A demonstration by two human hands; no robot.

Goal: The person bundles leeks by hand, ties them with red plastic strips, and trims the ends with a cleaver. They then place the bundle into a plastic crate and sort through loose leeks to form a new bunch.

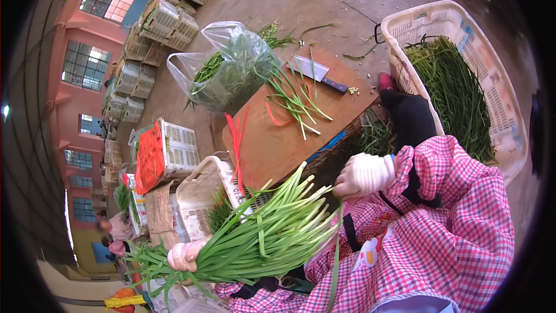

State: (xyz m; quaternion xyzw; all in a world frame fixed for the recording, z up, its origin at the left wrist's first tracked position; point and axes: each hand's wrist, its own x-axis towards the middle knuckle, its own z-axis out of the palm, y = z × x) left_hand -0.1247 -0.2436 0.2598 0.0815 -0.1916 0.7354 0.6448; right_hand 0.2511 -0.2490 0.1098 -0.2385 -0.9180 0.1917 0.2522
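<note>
My left hand (185, 255), in a white glove, is closed around the leafy end of a thick bunch of green stalks (266, 232) that lies across my lap. My right hand (365, 175), also gloved, is a fist at the bunch's cut ends and pinches a single green strand (337, 249) that hangs down from it. Both arms wear pink checked sleeves. Beyond the bunch lies a wooden board (278, 145) with a cleaver (315, 72), a few loose stalks (295, 101) and red ties (236, 133) on it.
A large white basket (428, 14) full of green stalks stands at the right. A clear plastic bag of greens (231, 69) lies past the board. A white crate (194, 200) sits by my left hand, stacked crates (162, 17) stand farther off, and other people (116, 237) are at the lower left.
</note>
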